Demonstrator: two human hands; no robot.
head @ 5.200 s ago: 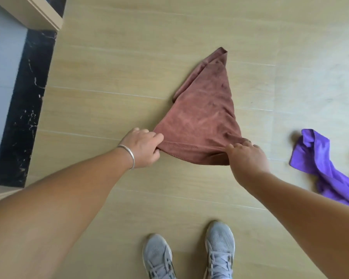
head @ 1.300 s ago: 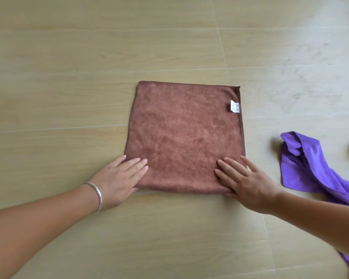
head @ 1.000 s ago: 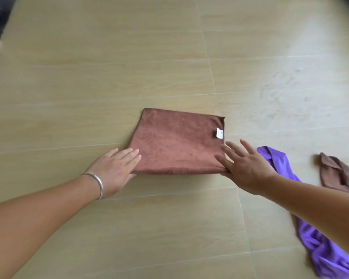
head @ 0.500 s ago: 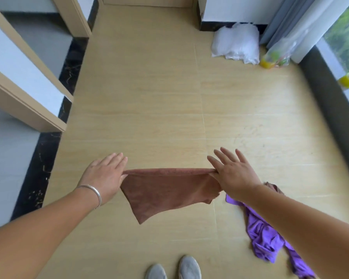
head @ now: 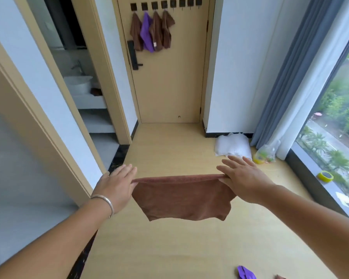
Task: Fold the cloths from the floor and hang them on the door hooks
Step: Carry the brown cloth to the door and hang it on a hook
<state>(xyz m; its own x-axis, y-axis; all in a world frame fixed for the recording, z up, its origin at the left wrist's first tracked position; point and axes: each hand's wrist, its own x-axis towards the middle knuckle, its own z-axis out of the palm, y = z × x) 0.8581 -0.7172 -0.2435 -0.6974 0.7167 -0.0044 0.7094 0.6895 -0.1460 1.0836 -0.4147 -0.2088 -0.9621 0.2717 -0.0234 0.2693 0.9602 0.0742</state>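
You stand on a pale wood-look floor [head: 169, 248] in a narrow room, with a closed tan door [head: 169, 77] at the far end, a window [head: 338, 117] and grey curtain [head: 286, 77] on the right, and an open bathroom doorway [head: 83, 77] on the left. A row of dark door hooks [head: 165, 4] runs across the top of the door; the four left ones carry three brown cloths and one purple hung cloth [head: 146, 33]. A white plastic bag [head: 233, 147] lies at the far right by the curtain, and a yellow tape roll [head: 325, 176] sits on the sill. Your left hand [head: 115, 188] and right hand [head: 244, 182] each pinch an end of the folded brown cloth [head: 181, 196], fingers straight, so it hangs between them. A purple cloth [head: 246, 272] lies on the near floor. Half a second ago your view pointed down at the floor; now it faces the door and the cloth is held higher.
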